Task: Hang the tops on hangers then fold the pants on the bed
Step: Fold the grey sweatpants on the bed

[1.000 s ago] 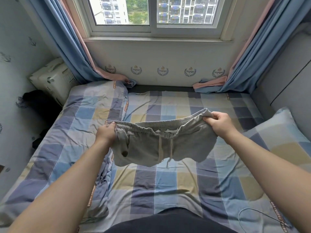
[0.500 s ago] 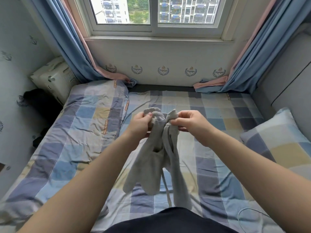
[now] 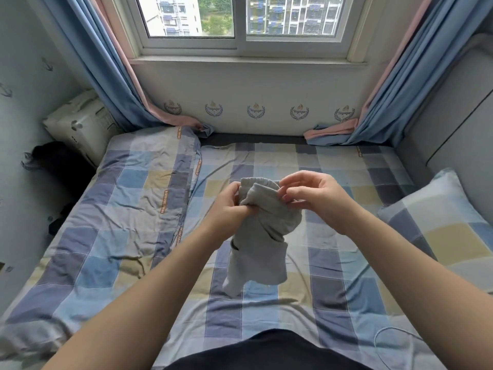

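Checked bed (image 3: 333, 161): folded quilt (image 3: 128, 209) at 9 o'clock, pillow (image 3: 440, 217) at 3, white cable (image 3: 386, 340) at 5. Grey shorts (image 3: 261, 236) hang bunched over the bed's centre. Left hand (image 3: 226, 206) grips the waistband, fingers curled. Right hand (image 3: 317, 196) pinches its edge. Wall crests (image 3: 256, 111) at 12: lettering too small to read.

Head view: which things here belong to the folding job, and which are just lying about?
Job: grey shorts, gripped by the left hand and pinched by the right hand; bed.
Lying about: checked pillow, checked quilt, white cable, blue curtains.
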The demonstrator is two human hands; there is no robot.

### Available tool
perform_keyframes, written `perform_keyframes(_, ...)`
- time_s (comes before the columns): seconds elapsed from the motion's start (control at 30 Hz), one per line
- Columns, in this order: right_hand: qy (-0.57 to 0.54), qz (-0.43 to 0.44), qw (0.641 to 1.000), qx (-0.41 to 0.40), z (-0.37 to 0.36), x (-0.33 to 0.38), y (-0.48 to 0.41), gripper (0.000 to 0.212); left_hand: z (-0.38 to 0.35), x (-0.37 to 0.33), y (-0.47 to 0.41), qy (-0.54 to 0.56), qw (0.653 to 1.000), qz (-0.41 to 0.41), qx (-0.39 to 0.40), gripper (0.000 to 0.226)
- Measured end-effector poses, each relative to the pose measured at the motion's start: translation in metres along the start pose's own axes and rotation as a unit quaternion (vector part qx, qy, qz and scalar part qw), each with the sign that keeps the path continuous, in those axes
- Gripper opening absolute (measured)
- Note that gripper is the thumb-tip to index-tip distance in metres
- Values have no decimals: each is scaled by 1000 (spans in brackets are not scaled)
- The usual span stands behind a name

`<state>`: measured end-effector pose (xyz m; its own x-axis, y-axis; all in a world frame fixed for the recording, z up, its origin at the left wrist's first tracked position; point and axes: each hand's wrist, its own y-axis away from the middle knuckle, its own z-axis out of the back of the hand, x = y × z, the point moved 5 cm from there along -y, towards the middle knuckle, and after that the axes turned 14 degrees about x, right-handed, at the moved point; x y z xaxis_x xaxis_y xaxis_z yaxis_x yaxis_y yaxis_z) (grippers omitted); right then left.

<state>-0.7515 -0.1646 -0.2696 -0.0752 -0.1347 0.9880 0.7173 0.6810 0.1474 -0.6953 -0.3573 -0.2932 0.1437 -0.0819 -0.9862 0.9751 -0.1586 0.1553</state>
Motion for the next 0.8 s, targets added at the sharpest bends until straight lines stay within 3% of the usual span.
perform_keyframes(0.03, 69, -3, 998, -13, 6, -1, 3, 30, 2, 1, 1, 5, 1000, 9, 11, 43)
perform_keyframes(0.1, 205, -15, 979, -13, 10, -3, 6, 70, 4, 1, 1, -4, 999, 14, 44, 45)
perform_keyframes(0.17, 279, -22, 959, 32, 3, -6, 6, 105, 0, -3, 0, -31, 995, 7, 92, 40)
perform_keyframes(0.2, 296, -31, 952, 63, -4, -9, 5, 113, -4, -6, -1, -52, 992, -2, 115, 36)
perform_keyframes(0.3, 255, -72, 956, 129, -24, -25, 1, 97, -11, -13, -5, -130, 981, -36, 137, 26)
perform_keyframes(0.37, 197, -73, 971, 116, -32, -39, 1, 76, -11, -13, -7, -159, 980, -48, 107, 23)
perform_keyframes(0.43, 185, -84, 976, 83, -35, -54, 2, 72, -8, -11, -8, -162, 983, -54, 69, 21)
perform_keyframes(0.57, 161, -134, 977, 48, -49, -90, 8, 83, -1, -2, -7, -174, 984, -36, 15, 18)
perform_keyframes(0.67, 126, -155, 979, -28, -66, -116, 14, 113, 2, 6, -9, -166, 985, -29, -28, 3)
perform_keyframes(0.7, 121, -160, 978, -58, -70, -124, 15, 114, 3, 8, -10, -163, 986, -29, -35, 9)
perform_keyframes(0.73, 122, -162, 976, -81, -72, -131, 16, 104, 3, 11, -12, -162, 986, -25, -37, 14)
perform_keyframes(0.8, 147, -174, 969, -99, -66, -141, 14, 64, 8, 19, -17, -166, 985, -7, -35, 16)
